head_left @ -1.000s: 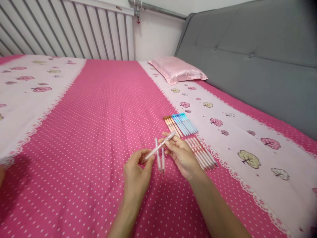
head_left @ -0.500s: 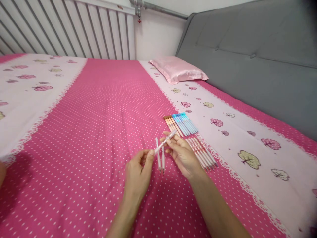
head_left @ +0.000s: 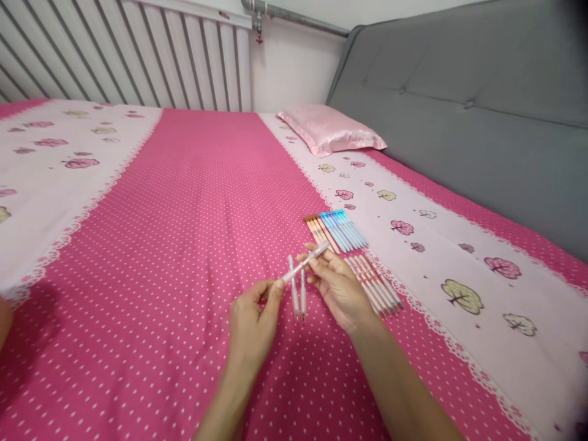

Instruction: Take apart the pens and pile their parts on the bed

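A pale pink pen (head_left: 299, 266) is held slantwise between my two hands, above the bedspread. My left hand (head_left: 256, 306) pinches its lower end between thumb and fingers. Higher up, near the other end, the fingers of my right hand (head_left: 337, 278) close around it. Two more pale pens (head_left: 294, 294) lie side by side below the held one, partly covered by it. Just right of my right hand rests a row of pinkish-white pens (head_left: 374, 285), its left edge hidden by the hand.
Beyond my right hand lie a row of orange-brown pens (head_left: 320, 231) and a row of light blue pens (head_left: 343, 229). A pink pillow (head_left: 331, 128) sits against the grey headboard (head_left: 441, 79). The white radiator (head_left: 138, 55) stands behind the dotted pink bedspread (head_left: 193, 202).
My left hand has shifted slightly left and down along with the pen's lower end. My right hand stays almost in place.
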`<state>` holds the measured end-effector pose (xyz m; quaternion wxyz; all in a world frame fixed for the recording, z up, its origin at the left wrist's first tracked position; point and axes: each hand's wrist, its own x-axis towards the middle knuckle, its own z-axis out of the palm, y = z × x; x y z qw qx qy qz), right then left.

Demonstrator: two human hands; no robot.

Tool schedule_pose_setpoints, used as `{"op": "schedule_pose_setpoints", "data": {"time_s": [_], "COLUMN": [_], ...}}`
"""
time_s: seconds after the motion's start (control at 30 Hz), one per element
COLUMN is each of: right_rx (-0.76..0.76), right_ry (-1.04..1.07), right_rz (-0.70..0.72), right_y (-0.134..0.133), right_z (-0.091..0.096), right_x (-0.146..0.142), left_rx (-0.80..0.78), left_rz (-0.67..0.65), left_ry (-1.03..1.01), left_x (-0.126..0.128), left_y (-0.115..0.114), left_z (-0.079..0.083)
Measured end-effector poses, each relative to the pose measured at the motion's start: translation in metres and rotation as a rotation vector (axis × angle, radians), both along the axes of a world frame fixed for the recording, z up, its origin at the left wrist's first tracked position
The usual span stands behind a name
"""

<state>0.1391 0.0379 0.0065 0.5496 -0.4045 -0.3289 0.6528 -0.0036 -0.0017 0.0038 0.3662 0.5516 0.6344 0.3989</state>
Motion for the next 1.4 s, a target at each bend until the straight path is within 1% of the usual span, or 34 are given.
{"op": "schedule_pose_setpoints", "data": {"time_s": [0.13,0.23,0.4,0.57,0.67,0.8,0.9,0.97,1.03,1.13,1.33,1.4], "right_rx": [-0.016,-0.021,-0.029,-0.016,-0.013,-0.008,-0.006,-0.006,-0.005,-0.003,-0.034,-0.060], "right_ry": [0.024,0.032,0.045,0.035,0.032,0.040,0.053,0.069,0.087,0.114,0.275,0.331], "right_rz": [0.024,0.026,0.005,-0.006,-0.011,-0.007,0.010,0.015,0.007,-0.030,-0.150,-0.132], "right_y": [-0.001,-0.001,0.000,0.001,0.000,0.000,0.000,0.000,0.001,0.003,0.010,0.010], "right_z": [0.000,0.000,0.000,-0.002,-0.001,0.000,-0.001,0.000,0.000,0.001,-0.001,0.000], "right_x": [0.000,0.000,0.000,-0.001,-0.001,-0.001,0.000,0.002,0.005,0.009,0.016,0.016], "left_rx": [-0.043,-0.069,0.010,0.039,0.048,0.017,-0.018,-0.062,-0.107,-0.129,-0.122,-0.118], "left_rz": [0.015,0.020,0.025,0.062,0.019,-0.043,-0.054,-0.040,-0.027,-0.019,-0.017,-0.012], "left_ry": [-0.025,-0.034,-0.022,-0.005,-0.013,0.009,0.022,-0.016,-0.104,-0.226,-0.279,-0.286], "left_x": [-0.002,-0.002,0.002,0.001,-0.001,-0.002,-0.002,-0.003,-0.003,-0.005,-0.005,-0.005], "left_y": [-0.001,-0.002,-0.001,0.002,0.002,0.001,0.000,0.000,0.000,0.002,0.003,0.002], "left_z": [-0.002,0.000,0.004,0.002,0.001,0.001,0.001,0.001,0.001,0.002,0.007,0.007]}}
